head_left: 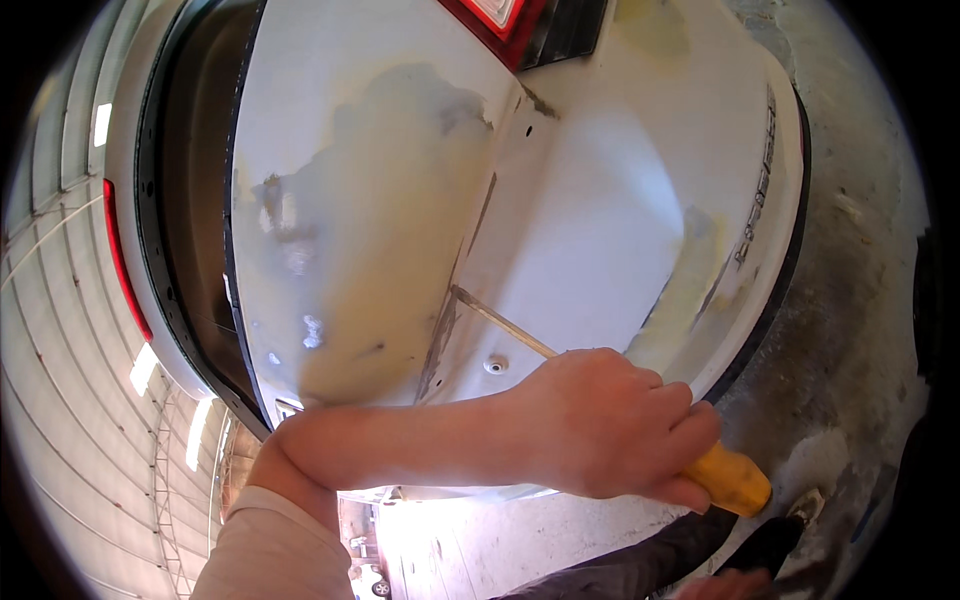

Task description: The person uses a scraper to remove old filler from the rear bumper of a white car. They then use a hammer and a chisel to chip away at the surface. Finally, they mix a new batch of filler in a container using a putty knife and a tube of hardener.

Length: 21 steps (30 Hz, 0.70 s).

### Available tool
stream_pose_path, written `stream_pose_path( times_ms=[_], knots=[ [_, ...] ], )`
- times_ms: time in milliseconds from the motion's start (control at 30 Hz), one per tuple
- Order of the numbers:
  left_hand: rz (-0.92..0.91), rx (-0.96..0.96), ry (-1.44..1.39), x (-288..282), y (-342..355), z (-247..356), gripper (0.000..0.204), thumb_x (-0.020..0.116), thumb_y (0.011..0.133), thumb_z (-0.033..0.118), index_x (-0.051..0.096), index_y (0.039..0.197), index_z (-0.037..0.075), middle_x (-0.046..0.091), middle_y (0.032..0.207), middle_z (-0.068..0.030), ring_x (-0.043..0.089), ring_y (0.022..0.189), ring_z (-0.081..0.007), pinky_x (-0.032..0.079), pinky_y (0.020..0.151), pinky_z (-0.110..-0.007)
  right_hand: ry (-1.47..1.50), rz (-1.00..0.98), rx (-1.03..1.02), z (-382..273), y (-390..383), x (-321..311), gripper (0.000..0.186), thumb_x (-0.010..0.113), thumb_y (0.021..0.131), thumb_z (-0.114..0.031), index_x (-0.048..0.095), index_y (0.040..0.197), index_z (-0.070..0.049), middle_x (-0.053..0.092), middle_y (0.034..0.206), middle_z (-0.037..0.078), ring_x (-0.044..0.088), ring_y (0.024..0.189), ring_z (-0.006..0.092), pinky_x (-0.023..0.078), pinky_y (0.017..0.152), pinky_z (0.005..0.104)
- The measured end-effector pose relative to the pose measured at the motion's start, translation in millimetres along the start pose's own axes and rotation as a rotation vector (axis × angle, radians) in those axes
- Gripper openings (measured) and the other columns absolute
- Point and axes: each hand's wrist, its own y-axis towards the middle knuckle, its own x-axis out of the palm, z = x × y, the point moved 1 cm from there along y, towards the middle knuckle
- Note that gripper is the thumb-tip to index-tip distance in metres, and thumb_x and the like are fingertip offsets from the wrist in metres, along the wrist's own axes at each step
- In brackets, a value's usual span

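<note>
My left arm reaches across the lower middle, its hand (620, 425) closed in a fist round a screwdriver with a yellow handle (735, 480). The thin shaft (505, 325) slants up and left from the fist. Its tip meets the seam between a white car's tailgate (370, 240) and the lower body panel (600, 210). Yellowish filler and bare, scuffed spots mark the tailgate. Low on the right, my right hand (730, 585) shows only in part, smeared by motion, its fingers unreadable. The car appears sideways in this view.
A red tail light (490, 15) sits at the top. The rear window opening (200, 190) and a red light strip (125, 260) lie left. Stained concrete floor (850, 300) runs down the right, with dark-trousered legs (640, 555) and a shoe (805, 505) below.
</note>
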Motion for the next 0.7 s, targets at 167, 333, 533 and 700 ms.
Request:
stream_pose_path(
  times_ms=[167, 333, 533, 700],
  knots=[
    [-0.237, -0.069, -0.063, -0.8, 1.8, 4.2, 0.046, 0.051, 0.088, 0.052, 0.053, 0.091, 0.006, 0.053, 0.067, -0.0049, 0.058, 0.056, -0.0233, 0.045, 0.044, -0.034, -0.205, -0.14, 0.249, 11.4, -5.0, -9.1, 0.059, 0.037, 0.089, -0.067, 0.043, 0.072, -0.011, 0.03, 0.047, -0.001, 0.024, 0.03, 0.0088, 0.022, 0.026, 0.0239],
    [-0.151, -0.036, -0.053, 4.0, -1.3, 5.3, 0.047, 0.051, 0.088, 0.052, 0.053, 0.091, 0.006, 0.052, 0.065, -0.0046, 0.057, 0.054, -0.0231, 0.044, 0.044, -0.034, -0.09, -0.045, 0.296, 4.6, -2.7, -23.4, 0.057, 0.038, 0.089, -0.067, 0.045, 0.077, -0.012, 0.033, 0.048, 0.0, 0.026, 0.031, 0.0092, 0.023, 0.025, 0.0233],
    [-0.13, -0.025, 0.036, -4.2, 2.4, 3.7, 0.045, 0.051, 0.088, 0.051, 0.053, 0.087, 0.007, 0.049, 0.062, -0.0032, 0.054, 0.05, -0.0201, 0.041, 0.041, -0.031, -0.074, -0.124, 0.301, 8.8, -4.1, -24.7, 0.055, 0.039, 0.089, -0.066, 0.047, 0.081, -0.012, 0.033, 0.048, 0.0, 0.026, 0.031, 0.0088, 0.023, 0.026, 0.0228],
    [-0.115, -0.024, 0.031, -5.0, 1.8, 2.6, 0.045, 0.051, 0.088, 0.051, 0.053, 0.086, 0.007, 0.048, 0.061, -0.0027, 0.054, 0.05, -0.0191, 0.041, 0.04, -0.031, -0.094, -0.127, 0.3, 9.3, -5.0, -21.4, 0.055, 0.038, 0.09, -0.065, 0.047, 0.082, -0.012, 0.032, 0.048, -0.001, 0.025, 0.031, 0.0084, 0.022, 0.026, 0.0225]
  ],
)
